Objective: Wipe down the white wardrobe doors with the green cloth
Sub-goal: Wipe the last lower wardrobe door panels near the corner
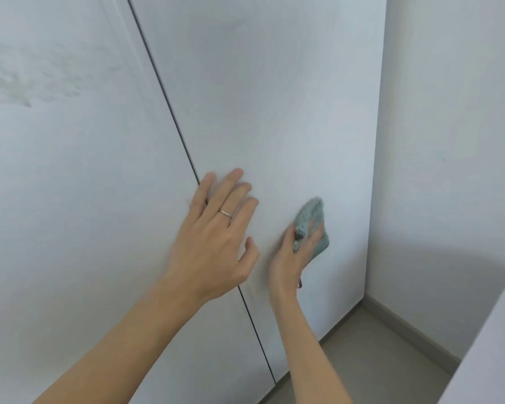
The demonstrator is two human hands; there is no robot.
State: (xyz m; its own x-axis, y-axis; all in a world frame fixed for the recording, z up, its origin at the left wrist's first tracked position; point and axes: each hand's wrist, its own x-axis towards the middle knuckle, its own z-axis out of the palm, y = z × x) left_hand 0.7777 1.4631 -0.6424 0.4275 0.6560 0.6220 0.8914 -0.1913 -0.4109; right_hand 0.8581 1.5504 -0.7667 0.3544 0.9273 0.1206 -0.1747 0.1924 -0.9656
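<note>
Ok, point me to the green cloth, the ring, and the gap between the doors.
green cloth (312,212): head view, upper bunched part above the fingers.
ring (225,213): head view, band on the left hand.
gap between the doors (164,94): head view, dark line's upper stretch.

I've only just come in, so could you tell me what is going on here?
A person is wiping white wardrobe doors. The right hand presses a green cloth against the right-hand door, low down. The left hand, wearing a ring, lies flat with fingers spread across the gap between the two doors.
</note>
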